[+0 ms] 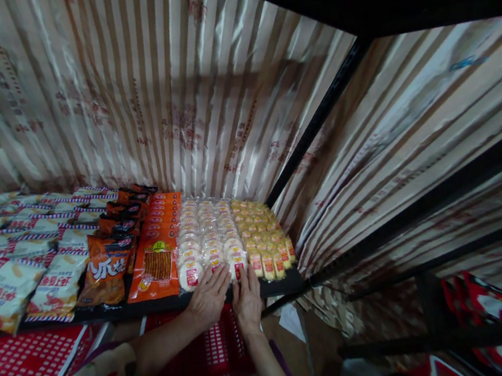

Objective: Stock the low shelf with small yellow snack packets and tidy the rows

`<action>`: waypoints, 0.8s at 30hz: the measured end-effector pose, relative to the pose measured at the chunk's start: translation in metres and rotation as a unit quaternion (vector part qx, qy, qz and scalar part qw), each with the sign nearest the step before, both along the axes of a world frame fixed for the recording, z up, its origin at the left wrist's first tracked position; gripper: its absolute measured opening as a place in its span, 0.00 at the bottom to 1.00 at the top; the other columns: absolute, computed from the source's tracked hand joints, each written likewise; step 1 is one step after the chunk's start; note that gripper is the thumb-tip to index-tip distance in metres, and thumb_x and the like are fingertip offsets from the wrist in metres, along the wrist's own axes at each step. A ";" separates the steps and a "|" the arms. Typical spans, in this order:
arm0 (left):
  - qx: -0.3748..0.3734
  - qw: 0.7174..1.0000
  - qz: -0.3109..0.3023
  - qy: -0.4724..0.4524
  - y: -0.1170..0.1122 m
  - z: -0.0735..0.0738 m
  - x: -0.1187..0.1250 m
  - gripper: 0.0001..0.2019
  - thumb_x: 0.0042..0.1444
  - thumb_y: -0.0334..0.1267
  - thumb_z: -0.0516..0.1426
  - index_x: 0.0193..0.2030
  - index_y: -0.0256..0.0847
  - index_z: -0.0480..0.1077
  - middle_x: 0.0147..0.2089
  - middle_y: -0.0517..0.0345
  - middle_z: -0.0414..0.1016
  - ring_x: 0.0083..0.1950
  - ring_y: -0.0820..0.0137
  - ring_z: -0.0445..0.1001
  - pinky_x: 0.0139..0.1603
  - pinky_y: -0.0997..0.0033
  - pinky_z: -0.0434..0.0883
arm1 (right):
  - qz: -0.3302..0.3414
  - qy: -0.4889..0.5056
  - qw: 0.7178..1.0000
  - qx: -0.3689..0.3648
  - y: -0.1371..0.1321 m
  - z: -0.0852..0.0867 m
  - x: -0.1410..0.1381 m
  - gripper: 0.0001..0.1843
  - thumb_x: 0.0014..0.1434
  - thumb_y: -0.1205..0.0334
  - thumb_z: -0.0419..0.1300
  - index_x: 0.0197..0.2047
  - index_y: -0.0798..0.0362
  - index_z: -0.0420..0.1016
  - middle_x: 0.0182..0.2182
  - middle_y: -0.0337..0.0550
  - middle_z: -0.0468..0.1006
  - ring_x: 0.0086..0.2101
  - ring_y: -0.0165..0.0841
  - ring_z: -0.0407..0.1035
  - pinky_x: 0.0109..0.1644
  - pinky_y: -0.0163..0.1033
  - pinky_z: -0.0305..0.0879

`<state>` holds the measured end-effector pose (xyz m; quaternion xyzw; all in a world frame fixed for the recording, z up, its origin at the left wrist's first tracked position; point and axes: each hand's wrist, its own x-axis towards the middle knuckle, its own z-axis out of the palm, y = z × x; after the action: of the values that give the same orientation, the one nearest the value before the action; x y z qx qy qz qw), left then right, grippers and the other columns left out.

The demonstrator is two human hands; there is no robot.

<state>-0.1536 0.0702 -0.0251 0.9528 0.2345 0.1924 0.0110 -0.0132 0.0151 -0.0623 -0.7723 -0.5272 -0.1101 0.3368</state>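
Observation:
Both my hands reach up to the front edge of a black shelf [109, 312]. My left hand [208, 297] lies with fingers stretched out against the front of a row of white round cakes in clear wrappers with red labels [208, 234]. My right hand [248, 297] rests beside it, fingers straight and flat, touching the front packets of the same white row. Right of them sit rows of small yellow packets [264, 236]. Left of the white cakes lies an orange packet of snack sticks [159, 250].
Further left on the shelf lie dark orange snack bags [108, 267] and several white bags with red-blue striped edges [54, 284]. Striped brown-and-cream paper [162, 88] lines the wall behind and to the right. A black frame post [316, 119] rises diagonally. Red checked packaging [24, 369] sits below.

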 end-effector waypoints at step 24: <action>0.038 0.996 -0.077 -0.027 -0.009 -0.002 0.031 0.24 0.64 0.38 0.45 0.66 0.35 0.54 0.70 0.48 0.50 0.72 0.63 0.41 0.70 0.53 0.34 | -0.147 -0.007 0.989 0.033 0.011 0.006 0.054 0.36 0.66 0.47 0.33 0.66 0.64 0.52 0.65 0.65 0.49 0.66 0.49 0.37 0.62 0.62 0.48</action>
<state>-0.1222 0.0612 -0.0272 0.9621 0.1530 0.2255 -0.0040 0.0412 0.0259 -0.0565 -0.8292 -0.4064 -0.1807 0.3386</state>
